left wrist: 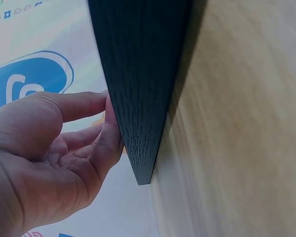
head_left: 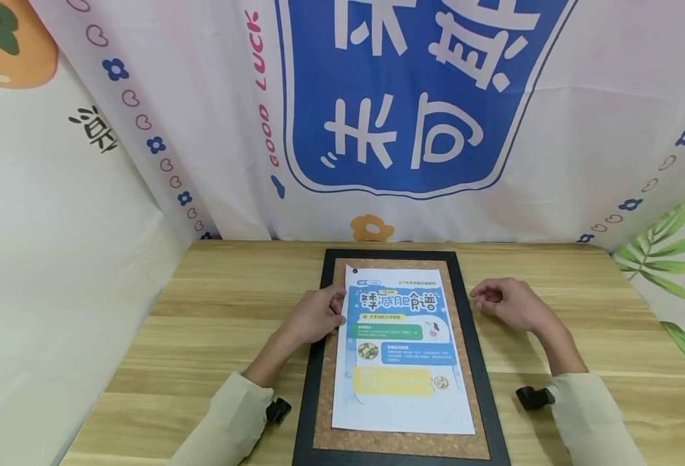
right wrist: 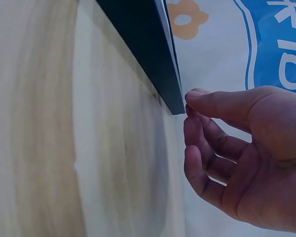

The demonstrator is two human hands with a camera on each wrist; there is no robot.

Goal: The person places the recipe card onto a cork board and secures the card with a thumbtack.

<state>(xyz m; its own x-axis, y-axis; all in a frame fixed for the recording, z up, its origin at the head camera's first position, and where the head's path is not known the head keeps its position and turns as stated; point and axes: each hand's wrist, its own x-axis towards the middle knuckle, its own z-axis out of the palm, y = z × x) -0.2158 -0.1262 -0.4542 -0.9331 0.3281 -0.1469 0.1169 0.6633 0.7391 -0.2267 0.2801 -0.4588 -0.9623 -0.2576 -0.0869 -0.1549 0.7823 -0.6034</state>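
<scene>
A printed sheet [head_left: 401, 411] lies on a cork board [head_left: 401, 443] in a black frame [head_left: 314, 382], a dark pin [head_left: 355, 271] at its upper left corner. My left hand [head_left: 314, 316] reaches over the frame's left side, its loosely bent fingertips at the sheet's left edge; in the left wrist view the frame [left wrist: 138, 89] partly hides the fingertips of this hand [left wrist: 54, 153]. My right hand [head_left: 514, 304] is beside the frame's right side, fingers loosely curled, holding nothing. In the right wrist view, this hand [right wrist: 256, 153] is close to the frame [right wrist: 148, 44].
The frame lies on a wood-grain table [head_left: 202, 323]. Behind the table hangs a printed cloth [head_left: 232, 162] with a large blue badge [head_left: 401, 84]. Black devices are at the left wrist [head_left: 278, 410] and right wrist [head_left: 535, 398].
</scene>
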